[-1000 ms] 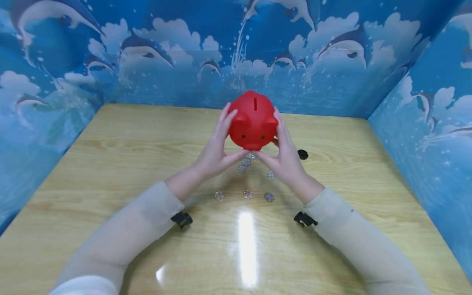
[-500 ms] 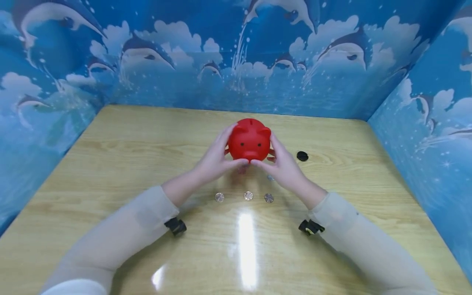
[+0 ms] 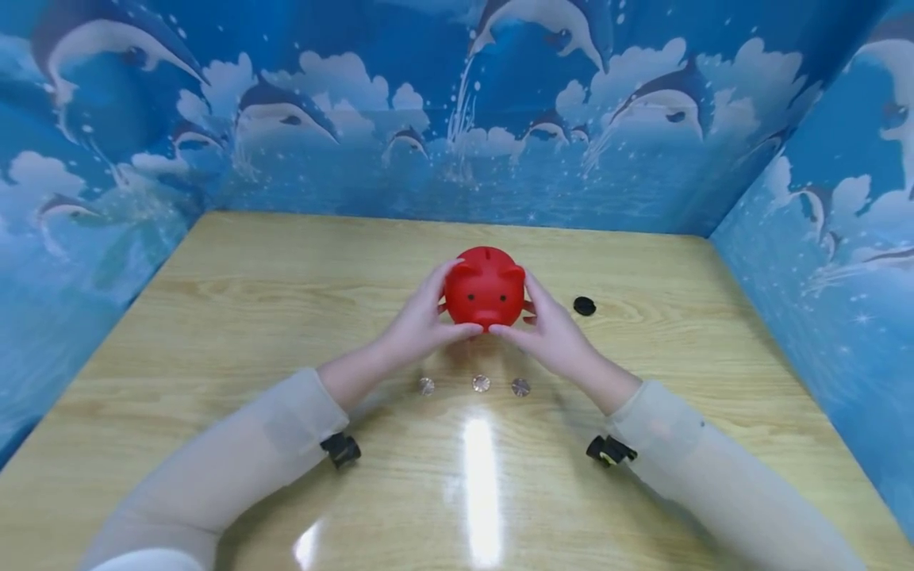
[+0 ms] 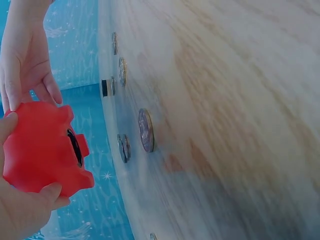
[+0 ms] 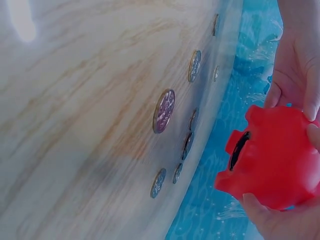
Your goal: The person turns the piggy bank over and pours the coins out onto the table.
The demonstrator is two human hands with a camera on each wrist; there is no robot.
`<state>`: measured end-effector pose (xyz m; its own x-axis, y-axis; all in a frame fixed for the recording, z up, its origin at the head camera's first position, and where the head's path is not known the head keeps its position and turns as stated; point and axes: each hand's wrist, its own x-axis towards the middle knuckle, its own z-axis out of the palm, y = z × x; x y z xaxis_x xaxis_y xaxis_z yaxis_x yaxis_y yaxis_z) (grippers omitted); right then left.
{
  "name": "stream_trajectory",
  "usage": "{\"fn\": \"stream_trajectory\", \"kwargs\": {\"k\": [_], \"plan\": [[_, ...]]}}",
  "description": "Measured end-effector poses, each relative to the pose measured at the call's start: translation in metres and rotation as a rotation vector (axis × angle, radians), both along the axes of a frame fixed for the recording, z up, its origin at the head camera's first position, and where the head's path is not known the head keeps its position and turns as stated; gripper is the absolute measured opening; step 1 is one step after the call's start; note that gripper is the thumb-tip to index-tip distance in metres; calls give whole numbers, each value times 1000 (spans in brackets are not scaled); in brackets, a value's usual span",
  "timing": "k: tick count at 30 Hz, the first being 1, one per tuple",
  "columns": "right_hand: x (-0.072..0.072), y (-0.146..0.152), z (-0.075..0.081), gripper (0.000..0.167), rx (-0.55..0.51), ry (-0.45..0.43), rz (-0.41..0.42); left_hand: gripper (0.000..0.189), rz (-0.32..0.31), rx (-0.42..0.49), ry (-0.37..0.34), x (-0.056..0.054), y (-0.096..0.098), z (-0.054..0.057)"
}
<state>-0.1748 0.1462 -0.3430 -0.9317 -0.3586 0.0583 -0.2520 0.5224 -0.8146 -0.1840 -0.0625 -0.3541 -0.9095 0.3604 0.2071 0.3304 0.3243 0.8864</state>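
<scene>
A red piggy bank [image 3: 485, 295] is held between my two hands, its snout toward me and the slot on top. My left hand [image 3: 423, 323] grips its left side, thumb below the snout. On the other side my right hand [image 3: 555, 333] holds it the same way. Both wrist views show the piggy bank [image 4: 42, 150] raised off the table, with a dark-edged hole [image 5: 239, 150] in its underside between the feet. Several coins lie on the table beneath and in front; one coin [image 3: 481, 383] is nearest the middle. The piggy bank hides others from the head view.
A round black plug-like piece [image 3: 584, 306] lies right of the piggy bank. Coins [image 3: 426, 386] lie between me and it. Dolphin-printed blue sheets [image 3: 343, 159] close off the back and sides of the wooden table [image 3: 286, 277].
Both hands have brought the piggy bank down and closer to me. It has tipped so its face shows more and the slot less. The coins and the black piece stay put.
</scene>
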Motion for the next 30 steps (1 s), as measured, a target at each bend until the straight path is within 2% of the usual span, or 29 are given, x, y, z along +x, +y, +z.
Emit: {"fn": "stream_trajectory", "kwargs": {"k": [6, 13, 23, 30], "plan": [[3, -1, -1, 89, 6, -24, -22, 84, 4, -35, 11, 4, 0, -2], [5, -2, -4, 89, 12, 4, -14, 84, 8, -48, 16, 7, 0, -4], [2, -3, -5, 90, 16, 48, -17, 85, 6, -18, 45, 2, 0, -7], [0, -6, -9, 89, 34, 81, -19, 87, 19, -30, 59, 1, -3, -11]]}}
